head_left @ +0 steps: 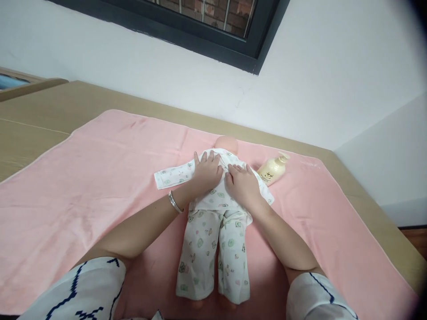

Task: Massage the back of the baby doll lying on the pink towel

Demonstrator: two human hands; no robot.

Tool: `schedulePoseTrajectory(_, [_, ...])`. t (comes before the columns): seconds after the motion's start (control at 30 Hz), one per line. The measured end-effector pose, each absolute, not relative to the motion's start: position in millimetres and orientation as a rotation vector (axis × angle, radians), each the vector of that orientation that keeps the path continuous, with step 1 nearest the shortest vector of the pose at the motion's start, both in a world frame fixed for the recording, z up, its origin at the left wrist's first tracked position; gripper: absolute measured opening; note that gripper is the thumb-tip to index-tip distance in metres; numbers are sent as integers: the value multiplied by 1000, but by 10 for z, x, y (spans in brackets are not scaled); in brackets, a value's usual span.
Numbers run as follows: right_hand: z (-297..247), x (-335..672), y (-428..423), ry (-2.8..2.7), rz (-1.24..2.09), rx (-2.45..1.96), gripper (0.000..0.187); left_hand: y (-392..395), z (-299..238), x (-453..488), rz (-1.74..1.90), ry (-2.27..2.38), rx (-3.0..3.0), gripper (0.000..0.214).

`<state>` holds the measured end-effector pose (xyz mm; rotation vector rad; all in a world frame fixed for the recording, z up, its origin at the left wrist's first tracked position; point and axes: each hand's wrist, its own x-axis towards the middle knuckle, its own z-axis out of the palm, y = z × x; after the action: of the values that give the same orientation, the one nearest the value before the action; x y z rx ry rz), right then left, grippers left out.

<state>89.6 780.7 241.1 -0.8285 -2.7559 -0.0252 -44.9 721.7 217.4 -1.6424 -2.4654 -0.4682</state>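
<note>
A baby doll [227,144] lies on its back on a pink towel [83,178], dressed in a white printed shirt [213,198] and matching trousers [213,253]. My left hand [207,171], with a silver bracelet on the wrist, rests flat on the doll's chest with fingers spread. Beside it, my right hand [242,182] also lies flat on the shirt front, fingers stretched toward the collar. One empty shirt sleeve [173,175] stretches out to the left. The doll's head shows only in part above the hands.
A cream pump bottle [273,169] lies on the towel just right of the doll. The towel covers a tan wooden surface [40,111] against a white wall. A dark-framed window [207,26] is above.
</note>
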Motion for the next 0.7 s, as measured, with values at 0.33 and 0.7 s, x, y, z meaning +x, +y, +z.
schedulePoseTrajectory(0.33, [2289,800,8229,-2808,213,-758,54,7134,2153,-91,-423,-2559,-1562,56])
schedulePoseTrajectory(0.7, [2316,838,7712,-2689,-244,-899,47,7205,2200,-336,-529,-2657,-1539,59])
